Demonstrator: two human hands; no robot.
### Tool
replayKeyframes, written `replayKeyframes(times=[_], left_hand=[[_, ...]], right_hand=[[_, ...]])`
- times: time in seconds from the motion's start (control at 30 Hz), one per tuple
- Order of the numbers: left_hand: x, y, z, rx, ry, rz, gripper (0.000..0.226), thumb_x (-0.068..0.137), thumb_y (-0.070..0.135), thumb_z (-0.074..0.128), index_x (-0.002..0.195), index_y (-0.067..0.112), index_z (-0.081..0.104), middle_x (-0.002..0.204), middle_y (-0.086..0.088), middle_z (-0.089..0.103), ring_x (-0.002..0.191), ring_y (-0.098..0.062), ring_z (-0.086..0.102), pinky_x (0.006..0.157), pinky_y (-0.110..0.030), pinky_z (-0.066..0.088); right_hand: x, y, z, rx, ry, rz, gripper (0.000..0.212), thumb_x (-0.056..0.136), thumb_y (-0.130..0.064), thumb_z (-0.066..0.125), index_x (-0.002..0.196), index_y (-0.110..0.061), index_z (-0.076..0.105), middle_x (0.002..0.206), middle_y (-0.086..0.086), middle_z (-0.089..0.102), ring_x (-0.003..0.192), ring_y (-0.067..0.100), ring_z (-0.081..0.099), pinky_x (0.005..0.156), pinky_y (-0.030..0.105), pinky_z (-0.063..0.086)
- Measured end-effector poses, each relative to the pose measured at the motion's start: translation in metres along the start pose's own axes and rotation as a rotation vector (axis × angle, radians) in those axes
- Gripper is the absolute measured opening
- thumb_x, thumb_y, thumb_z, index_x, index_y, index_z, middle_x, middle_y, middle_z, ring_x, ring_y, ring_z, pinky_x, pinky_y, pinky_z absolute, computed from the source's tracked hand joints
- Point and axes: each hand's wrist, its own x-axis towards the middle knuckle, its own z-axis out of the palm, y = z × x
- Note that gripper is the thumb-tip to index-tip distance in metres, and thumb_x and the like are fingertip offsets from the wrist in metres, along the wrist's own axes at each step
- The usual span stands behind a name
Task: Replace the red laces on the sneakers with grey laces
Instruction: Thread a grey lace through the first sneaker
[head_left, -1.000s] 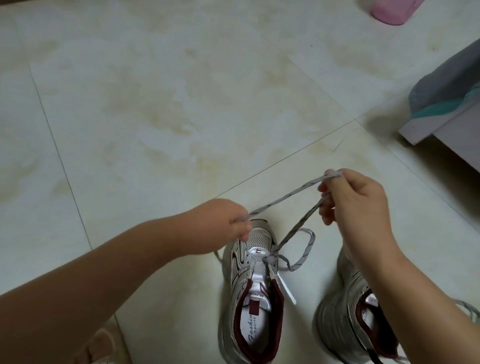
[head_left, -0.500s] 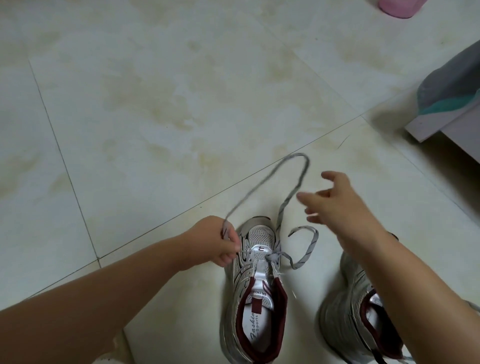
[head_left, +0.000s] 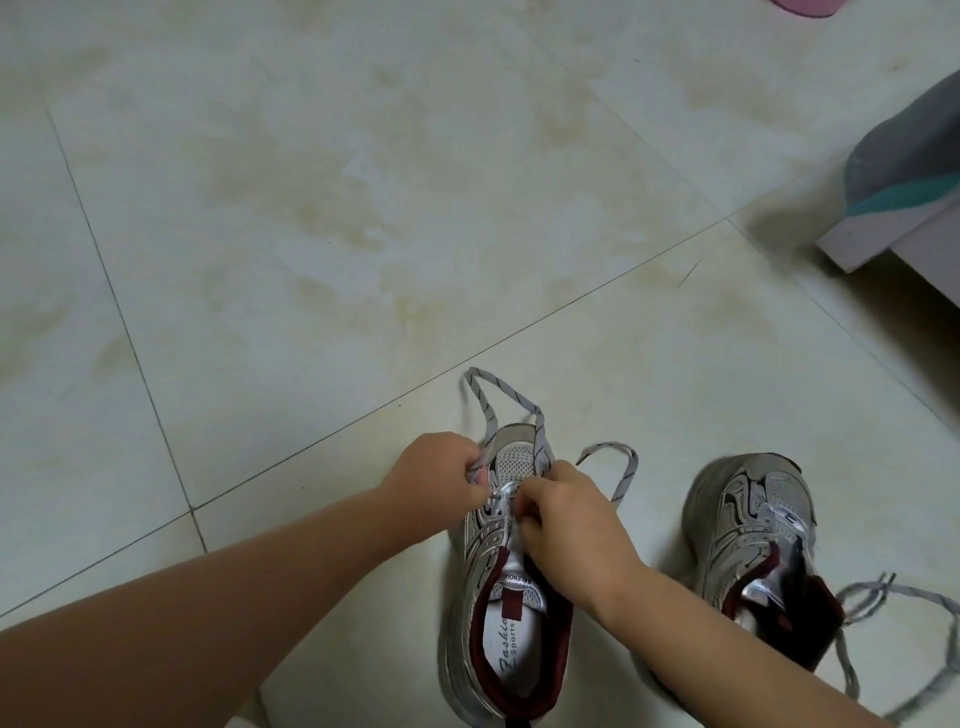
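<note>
Grey lace (head_left: 501, 397) now loops slack over the toe of the left sneaker (head_left: 506, 582). Your right hand (head_left: 574, 525) has dropped from the raised lace to the eyelets, fingers curled there; your left hand (head_left: 441, 475) still pinches one strand. Threading continues.

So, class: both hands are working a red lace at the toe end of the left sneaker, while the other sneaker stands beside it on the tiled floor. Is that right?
Not quite. The head view shows the lace is grey, not red. The left hand and the right hand do work it at the toe end of the left sneaker, with the other sneaker beside it on the tiled floor.
</note>
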Motion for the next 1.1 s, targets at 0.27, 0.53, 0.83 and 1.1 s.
replayKeyframes(times=[0.27, 0.53, 0.83, 1.1], left_hand=[[0.009, 0.016, 0.002, 0.412, -0.07, 0.094, 0.016, 0.09, 0.02, 0.047, 0.077, 0.011, 0.051, 0.087, -0.008, 0.06, 0.088, -0.027, 0.057, 0.063, -0.026, 0.031], [0.007, 0.005, 0.009, -0.197, -0.001, -0.13, 0.012, 0.075, 0.01, 0.067, 0.071, 0.014, 0.056, 0.071, -0.001, 0.059, 0.066, -0.019, 0.054, 0.064, -0.027, 0.039], [-0.002, -0.005, 0.027, -0.391, 0.083, -0.123, 0.025, 0.076, 0.005, 0.063, 0.057, 0.014, 0.051, 0.055, 0.006, 0.05, 0.054, -0.01, 0.043, 0.055, -0.016, 0.034], [-0.023, 0.002, 0.021, -0.884, -0.214, -0.09, 0.04, 0.063, -0.006, 0.071, 0.082, 0.013, 0.042, 0.06, 0.013, 0.056, 0.057, -0.001, 0.051, 0.058, -0.012, 0.042]], right_hand=[[0.006, 0.0, 0.007, -0.018, 0.05, -0.004, 0.013, 0.083, -0.02, 0.051, 0.091, -0.014, 0.057, 0.1, 0.004, 0.05, 0.094, 0.023, 0.049, 0.074, 0.03, 0.043], [0.017, -0.003, 0.004, -0.149, 0.018, -0.044, 0.008, 0.081, -0.02, 0.052, 0.086, -0.014, 0.053, 0.098, 0.007, 0.055, 0.091, 0.027, 0.053, 0.06, 0.028, 0.029], [0.019, -0.009, 0.005, -0.411, -0.029, -0.199, 0.023, 0.088, -0.005, 0.043, 0.108, -0.006, 0.055, 0.113, 0.013, 0.055, 0.104, 0.028, 0.052, 0.067, 0.031, 0.033], [0.023, -0.007, 0.002, -0.466, -0.094, -0.336, 0.027, 0.087, -0.001, 0.043, 0.113, -0.004, 0.049, 0.116, 0.016, 0.05, 0.108, 0.03, 0.047, 0.083, 0.036, 0.043]])
